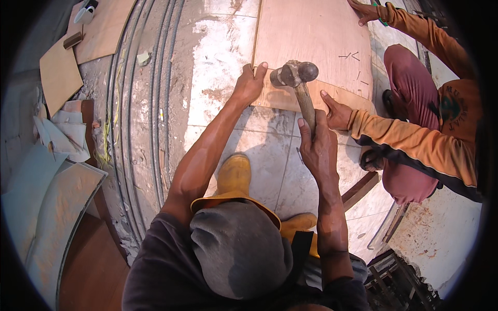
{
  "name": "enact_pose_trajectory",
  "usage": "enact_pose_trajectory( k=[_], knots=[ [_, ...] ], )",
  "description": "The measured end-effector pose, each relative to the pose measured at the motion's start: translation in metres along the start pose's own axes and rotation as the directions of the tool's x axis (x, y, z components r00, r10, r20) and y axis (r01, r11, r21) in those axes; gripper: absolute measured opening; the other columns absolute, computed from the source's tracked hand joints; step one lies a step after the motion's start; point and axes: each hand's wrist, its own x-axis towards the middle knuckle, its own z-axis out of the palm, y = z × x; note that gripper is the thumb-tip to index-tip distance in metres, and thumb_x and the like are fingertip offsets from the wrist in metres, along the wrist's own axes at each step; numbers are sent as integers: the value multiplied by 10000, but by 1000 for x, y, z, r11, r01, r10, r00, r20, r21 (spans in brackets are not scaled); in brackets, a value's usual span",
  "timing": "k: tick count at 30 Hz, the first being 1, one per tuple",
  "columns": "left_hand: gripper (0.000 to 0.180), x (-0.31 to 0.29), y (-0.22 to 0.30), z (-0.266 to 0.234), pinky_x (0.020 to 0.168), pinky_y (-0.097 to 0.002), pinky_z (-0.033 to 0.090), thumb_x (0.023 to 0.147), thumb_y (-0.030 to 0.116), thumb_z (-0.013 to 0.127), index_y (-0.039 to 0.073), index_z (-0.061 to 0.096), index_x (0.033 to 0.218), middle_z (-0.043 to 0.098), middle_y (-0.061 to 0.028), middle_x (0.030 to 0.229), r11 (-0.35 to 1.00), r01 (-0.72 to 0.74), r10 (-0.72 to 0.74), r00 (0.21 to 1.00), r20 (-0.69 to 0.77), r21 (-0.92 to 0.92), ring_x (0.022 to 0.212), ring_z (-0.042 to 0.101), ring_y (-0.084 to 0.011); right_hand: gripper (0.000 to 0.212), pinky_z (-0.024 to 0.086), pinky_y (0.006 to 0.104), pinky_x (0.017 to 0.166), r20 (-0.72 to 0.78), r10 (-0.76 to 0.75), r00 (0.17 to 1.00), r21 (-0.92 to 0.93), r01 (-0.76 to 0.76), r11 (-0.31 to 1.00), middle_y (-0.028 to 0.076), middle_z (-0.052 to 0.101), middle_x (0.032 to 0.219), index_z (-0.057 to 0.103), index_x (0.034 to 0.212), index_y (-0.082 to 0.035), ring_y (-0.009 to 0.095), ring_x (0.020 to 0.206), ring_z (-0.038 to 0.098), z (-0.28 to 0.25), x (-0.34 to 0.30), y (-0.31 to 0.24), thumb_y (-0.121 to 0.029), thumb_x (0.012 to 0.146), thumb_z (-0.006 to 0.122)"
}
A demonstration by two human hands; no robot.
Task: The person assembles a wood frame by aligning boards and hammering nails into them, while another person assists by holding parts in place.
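My left hand (251,84) is closed on the near left corner of a pale plywood sheet (306,31), thumb and fingers at its edge. In my right hand (318,145) is a hammer (302,96), gripped by its wooden handle. Its dark, rounded metal head is raised over the sheet's near edge, with a worn wrapping around the middle. A wooden strip (282,97) runs along that edge. Several loose nails (353,56) lie on the plywood toward the right. Whether my left fingers also hold a nail cannot be made out.
At the right crouches a co-worker in orange sleeves (410,137), one hand (338,111) on the near edge, the other (366,11) farther up the sheet. Long steel bars (155,103) run along the left. Board offcuts (59,78) lie beyond. My yellow boots (234,173) stand on tiles.
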Motion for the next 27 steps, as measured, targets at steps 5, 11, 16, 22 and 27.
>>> enact_pose_trajectory(
  k=[5,11,16,22,27],
  knots=[
    [868,-2,-2,3,990,-456,441,980,596,413,-199,354,1324,530,-431,1202,1000,-26,26,999,-20,-1,1177,552,-485,247,461,461,522,-128,-68,990,142,86,986,198,621,676,488,1160,-59,403,595,627,-11,-6,-10,-174,968,591],
    [903,-7,2,-1,1003,-457,433,977,613,405,-207,318,1345,515,-438,1223,998,-49,51,998,-40,34,1197,539,-485,278,485,487,552,63,-50,997,-164,59,985,205,638,734,481,1164,-53,407,619,636,13,0,-5,-198,956,593],
    [879,-11,10,5,1064,-439,375,983,607,387,-163,317,1400,483,-400,1313,1000,16,-16,1000,2,11,1290,481,-421,269,478,469,543,-116,-71,991,-2,71,997,200,634,696,503,1166,-48,395,613,641,-3,-7,-10,-180,952,602],
    [913,-8,0,-6,1039,-450,401,974,629,390,-187,309,1375,493,-422,1271,1000,-1,1,1000,-16,6,1246,509,-450,250,475,476,526,-155,-109,982,47,117,992,201,620,681,498,1126,-43,402,602,636,7,-11,-19,-170,943,612],
    [879,-9,-1,9,1002,-464,430,987,607,381,-203,330,1326,525,-428,1209,994,-102,105,991,-81,47,1179,550,-480,194,441,498,509,-37,-76,996,-131,70,989,197,594,638,483,1047,-43,410,595,616,-9,-7,-3,-178,955,588]
  ],
)
